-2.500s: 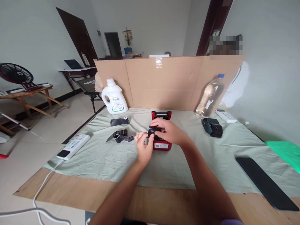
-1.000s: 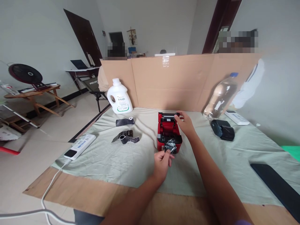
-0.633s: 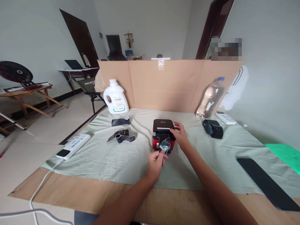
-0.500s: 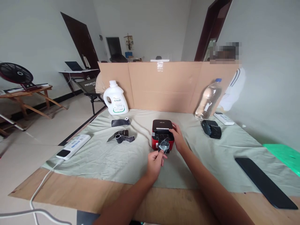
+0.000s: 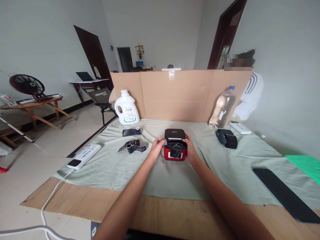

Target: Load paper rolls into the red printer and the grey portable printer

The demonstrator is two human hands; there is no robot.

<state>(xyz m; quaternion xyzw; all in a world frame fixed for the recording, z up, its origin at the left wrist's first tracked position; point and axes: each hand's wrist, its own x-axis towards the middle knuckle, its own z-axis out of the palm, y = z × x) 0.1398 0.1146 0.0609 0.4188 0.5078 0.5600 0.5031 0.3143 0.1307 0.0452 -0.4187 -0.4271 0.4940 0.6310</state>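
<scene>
A small red and black box-shaped device sits on the green cloth in front of me. A piece of black film hangs out of its front. My left hand is at the device's left side, its fingers closed on the edge near the lid. On the right side, my right hand grips the device, with fingers around its upper corner. Left of the device lie a dark roll with loose film and a flat dark strip with a white core.
Behind stands a cardboard screen, with a white jug and a clear bottle before it. Power strips, a black device and a dark slab lie around. A person is behind at right.
My left hand has let go of the black film's end and moved up and left to the device's side. The film now hangs against the front. The view has shifted slightly.
</scene>
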